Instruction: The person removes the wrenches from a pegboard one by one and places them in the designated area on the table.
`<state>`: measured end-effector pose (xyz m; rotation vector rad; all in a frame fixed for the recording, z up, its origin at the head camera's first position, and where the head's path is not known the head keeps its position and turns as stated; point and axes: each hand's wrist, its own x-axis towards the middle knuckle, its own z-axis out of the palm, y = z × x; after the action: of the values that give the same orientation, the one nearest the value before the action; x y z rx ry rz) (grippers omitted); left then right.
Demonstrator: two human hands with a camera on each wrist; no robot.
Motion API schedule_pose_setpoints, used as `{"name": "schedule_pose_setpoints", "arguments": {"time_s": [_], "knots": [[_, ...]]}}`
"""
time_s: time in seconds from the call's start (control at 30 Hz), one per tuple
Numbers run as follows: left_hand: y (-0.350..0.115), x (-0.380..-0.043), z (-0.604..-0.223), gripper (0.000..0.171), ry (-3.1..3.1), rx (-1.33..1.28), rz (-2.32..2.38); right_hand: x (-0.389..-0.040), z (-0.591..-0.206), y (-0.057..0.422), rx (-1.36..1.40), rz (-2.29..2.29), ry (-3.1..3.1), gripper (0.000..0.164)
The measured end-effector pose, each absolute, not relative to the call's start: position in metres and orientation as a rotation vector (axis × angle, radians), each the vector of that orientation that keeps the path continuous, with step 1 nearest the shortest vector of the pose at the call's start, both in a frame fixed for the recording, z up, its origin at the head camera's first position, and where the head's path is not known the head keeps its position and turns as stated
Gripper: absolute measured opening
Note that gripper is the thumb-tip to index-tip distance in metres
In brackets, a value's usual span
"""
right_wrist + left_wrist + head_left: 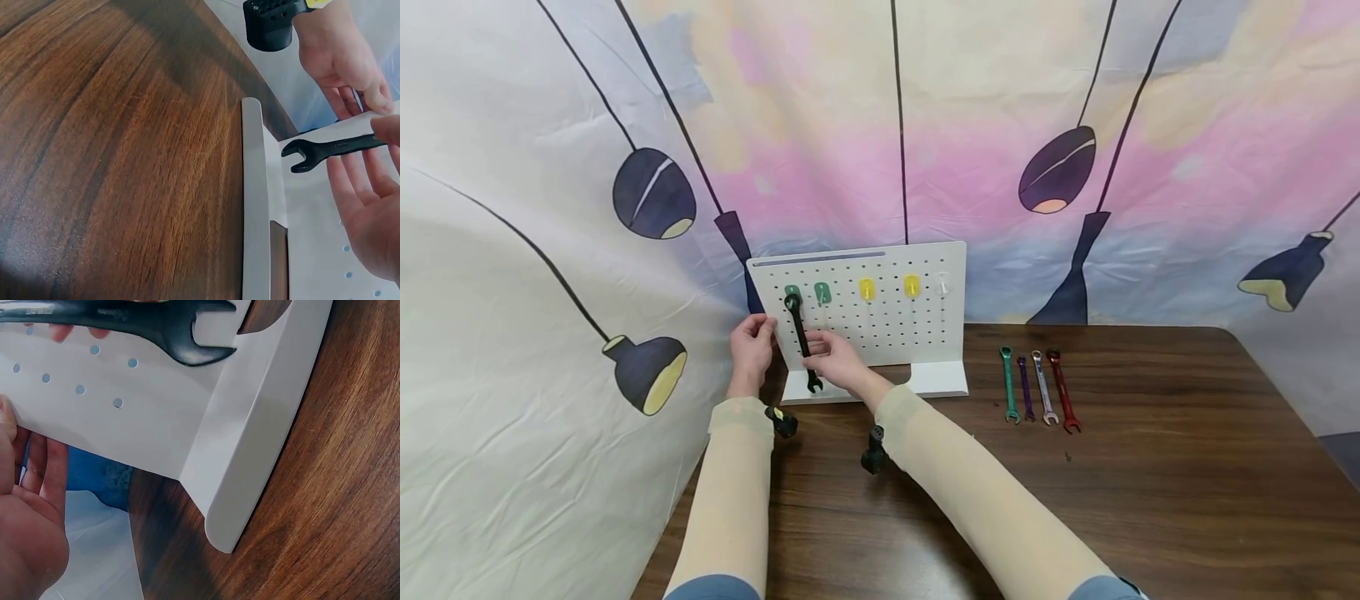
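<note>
A black combination wrench [801, 333] stands nearly upright before the left part of a white pegboard [889, 335]. My right hand [842, 363] holds its shaft between thumb and fingers, as the right wrist view also shows. The wrench's ring end overlaps the leftmost green hook [790, 289]; I cannot tell whether it hangs there. Its open-ended jaw points down near the board's base [244, 425]. At the board's left edge, my left hand [751, 348] pinches the panel, thumb on the front and fingers behind.
Along the board run another green hook [823, 292], two yellow hooks [912, 286] and a clear one [943, 284]. Right of it, green [1009, 385], purple [1026, 387], silver [1043, 387] and red [1063, 392] wrenches lie on the wooden table [1180, 467]. Printed cloth hangs behind.
</note>
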<state>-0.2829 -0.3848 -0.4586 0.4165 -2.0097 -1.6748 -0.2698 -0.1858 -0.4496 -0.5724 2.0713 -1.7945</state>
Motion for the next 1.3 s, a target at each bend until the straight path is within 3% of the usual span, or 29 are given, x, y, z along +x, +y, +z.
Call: {"name": "schedule_pose_setpoints", "arguments": {"time_s": [0.47,1.3], "knots": [[-0.386,-0.284,-0.461,0.025,-1.993,0.382,-1.673,-0.266,-0.45,-0.187,-0.556,-1.88,1.994,0.037],[-0.386,-0.286,-0.464,0.015,-1.986,0.39,-1.655,-0.253,-0.446,-0.186,-0.573,-1.925,1.871,0.038]]}}
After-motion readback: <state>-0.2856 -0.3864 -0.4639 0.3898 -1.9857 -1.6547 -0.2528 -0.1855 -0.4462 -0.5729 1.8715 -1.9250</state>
